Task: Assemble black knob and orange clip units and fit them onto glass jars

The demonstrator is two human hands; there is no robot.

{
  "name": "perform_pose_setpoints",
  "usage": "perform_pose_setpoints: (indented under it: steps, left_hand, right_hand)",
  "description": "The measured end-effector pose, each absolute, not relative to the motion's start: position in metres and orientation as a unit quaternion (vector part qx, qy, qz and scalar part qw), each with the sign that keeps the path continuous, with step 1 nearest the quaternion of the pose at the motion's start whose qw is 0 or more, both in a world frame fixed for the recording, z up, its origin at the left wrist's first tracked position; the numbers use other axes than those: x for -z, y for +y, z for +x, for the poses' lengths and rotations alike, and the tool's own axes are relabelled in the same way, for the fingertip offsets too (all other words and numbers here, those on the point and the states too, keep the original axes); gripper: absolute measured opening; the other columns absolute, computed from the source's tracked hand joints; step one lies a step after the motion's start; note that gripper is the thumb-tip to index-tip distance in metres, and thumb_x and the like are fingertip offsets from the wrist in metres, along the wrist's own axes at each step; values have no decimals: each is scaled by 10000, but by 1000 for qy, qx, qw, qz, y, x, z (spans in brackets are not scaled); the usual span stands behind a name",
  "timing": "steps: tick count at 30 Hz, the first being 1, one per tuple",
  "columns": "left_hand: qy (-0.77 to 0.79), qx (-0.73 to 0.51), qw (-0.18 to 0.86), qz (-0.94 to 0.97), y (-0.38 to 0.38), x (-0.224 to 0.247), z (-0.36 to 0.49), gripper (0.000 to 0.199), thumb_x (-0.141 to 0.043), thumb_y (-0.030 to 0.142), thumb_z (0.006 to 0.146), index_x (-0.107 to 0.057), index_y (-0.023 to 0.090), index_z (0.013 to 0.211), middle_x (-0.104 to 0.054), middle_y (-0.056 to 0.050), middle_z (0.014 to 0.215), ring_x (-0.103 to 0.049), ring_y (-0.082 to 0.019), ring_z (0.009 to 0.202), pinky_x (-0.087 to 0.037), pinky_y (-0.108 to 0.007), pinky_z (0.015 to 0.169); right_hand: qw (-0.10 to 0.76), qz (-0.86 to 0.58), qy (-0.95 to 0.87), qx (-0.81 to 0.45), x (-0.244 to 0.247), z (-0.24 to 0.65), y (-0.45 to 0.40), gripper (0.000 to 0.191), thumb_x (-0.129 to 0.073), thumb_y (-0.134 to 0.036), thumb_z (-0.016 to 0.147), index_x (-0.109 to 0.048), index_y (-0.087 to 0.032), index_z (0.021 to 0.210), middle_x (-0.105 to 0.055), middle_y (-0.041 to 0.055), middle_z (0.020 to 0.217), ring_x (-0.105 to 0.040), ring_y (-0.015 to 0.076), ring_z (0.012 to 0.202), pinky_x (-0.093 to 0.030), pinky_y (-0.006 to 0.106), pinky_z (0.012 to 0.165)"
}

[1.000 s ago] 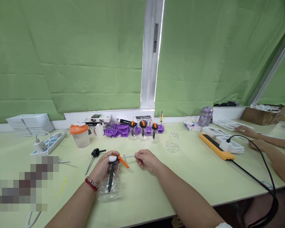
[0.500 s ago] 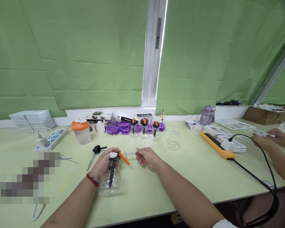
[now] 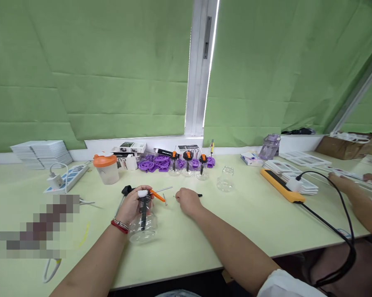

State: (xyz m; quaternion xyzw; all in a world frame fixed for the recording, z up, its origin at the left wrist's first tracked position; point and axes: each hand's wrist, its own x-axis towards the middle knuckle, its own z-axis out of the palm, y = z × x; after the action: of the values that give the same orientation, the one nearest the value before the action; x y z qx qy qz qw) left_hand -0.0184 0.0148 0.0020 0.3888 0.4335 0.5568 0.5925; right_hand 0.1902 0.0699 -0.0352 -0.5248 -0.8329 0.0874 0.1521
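Note:
My left hand (image 3: 130, 206) is closed round the neck of a clear glass jar (image 3: 143, 232), which has a white and black top, a black stem inside and an orange lever (image 3: 158, 196) pointing right. A thin metal rod (image 3: 164, 189) extends rightward from behind the top. My right hand (image 3: 188, 201) rests low over the table with fingers curled; what it holds, if anything, is hidden. A black tip (image 3: 200, 195) shows just beyond it. Between the hands lies a small metal pin (image 3: 164, 199). Behind my left hand is a black part (image 3: 127, 190).
Three orange-topped jars (image 3: 188, 167) stand before purple parts (image 3: 147, 164). A glass jar (image 3: 226, 180) stands to their right, an orange-lidded cup (image 3: 106, 170) to their left. An orange power strip (image 3: 281, 187) with black cable lies right. Another person's hands (image 3: 343, 183) work far right.
My right hand has let go of the metal rod and moved down to the table beside the black-tipped item. The rod now reaches out freely from the jar top. My left hand keeps the jar.

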Motion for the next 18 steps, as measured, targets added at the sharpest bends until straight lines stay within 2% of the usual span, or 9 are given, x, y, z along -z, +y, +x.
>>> perform_pose_setpoints:
  steps: [2, 5, 11, 14, 16, 18]
  left_hand:
    - [432, -562, 591, 386, 14, -3, -19, 280, -603, 232, 652, -552, 179, 922, -617, -18, 647, -560, -156, 454, -408, -248, 378]
    - [427, -565, 592, 384, 14, -4, -19, 269, -606, 227, 648, -558, 175, 907, -612, -16, 647, -573, -162, 471, -420, -252, 389]
    - [418, -597, 582, 361, 16, -5, -19, 248, -591, 280, 702, -561, 176, 926, -615, -17, 663, -572, -153, 479, -441, -261, 418]
    - [417, -638, 551, 340, 15, -7, -16, 291, -568, 321, 749, -558, 176, 1001, -617, -18, 687, -586, -155, 524, -477, -287, 472]
    - [398, -676, 523, 335, 14, -9, -13, 317, -579, 332, 761, -553, 177, 1036, -621, -16, 720, -606, -161, 590, -511, -323, 553]
    - [364, -709, 499, 341, 14, -8, -8, 324, -597, 377, 769, -556, 175, 1019, -626, -21, 766, -622, -168, 677, -522, -349, 649]
  right_hand:
    - [109, -536, -835, -57, 36, 185, 69, 224, -551, 18, 644, -661, -159, 725, -647, 89, 853, -589, 188, 732, -315, 265, 587]
    - [105, -548, -829, -50, 38, 181, 70, 268, -556, 36, 625, -659, -161, 775, -647, 103, 855, -592, 206, 734, -301, 270, 578]
    - [111, -564, -817, -40, 37, 184, 71, 193, -530, -65, 769, -635, -171, 892, -642, 117, 880, -593, 215, 763, -322, 282, 609]
    - [183, -570, -799, -56, 28, 187, 64, 116, -511, -197, 849, -620, -180, 886, -640, 106, 909, -589, 206, 803, -348, 281, 643]
    - [271, -537, -786, -141, 21, 188, 57, 240, -468, -360, 895, -608, -180, 820, -643, 93, 885, -591, 190, 797, -372, 271, 655]
    - [315, -474, -754, -328, 14, 187, 48, 441, -364, -541, 900, -588, -173, 803, -644, 87, 820, -606, 173, 722, -400, 255, 611]
